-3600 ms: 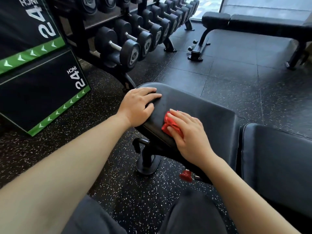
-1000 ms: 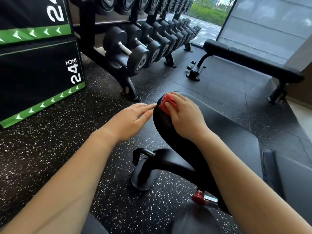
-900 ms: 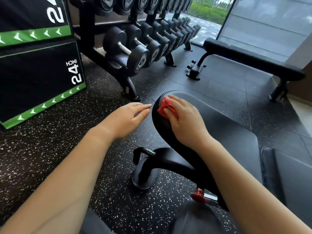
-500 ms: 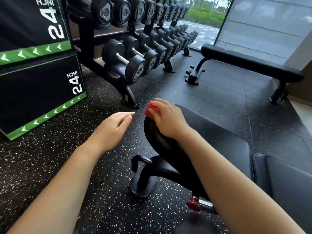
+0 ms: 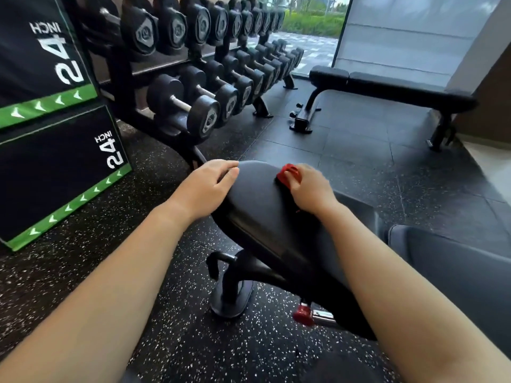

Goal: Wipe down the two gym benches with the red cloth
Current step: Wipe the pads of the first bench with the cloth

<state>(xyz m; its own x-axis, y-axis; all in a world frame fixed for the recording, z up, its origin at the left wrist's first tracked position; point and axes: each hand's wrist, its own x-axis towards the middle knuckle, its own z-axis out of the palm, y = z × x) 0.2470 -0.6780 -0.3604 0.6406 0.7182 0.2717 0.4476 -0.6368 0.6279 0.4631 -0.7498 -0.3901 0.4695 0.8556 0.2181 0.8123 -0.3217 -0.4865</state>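
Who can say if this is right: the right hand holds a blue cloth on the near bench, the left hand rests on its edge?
Wrong colour: the head view shows a red cloth. The right hand holds it on the near bench, and the left hand rests on its edge.

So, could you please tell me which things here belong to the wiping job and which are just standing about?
For the job: crumpled red cloth, gripped by the right hand; near black padded bench, with the left hand resting on its end; far black padded bench by the window.
Standing about: rack of black dumbbells; black-and-green boxes marked 24 inch.
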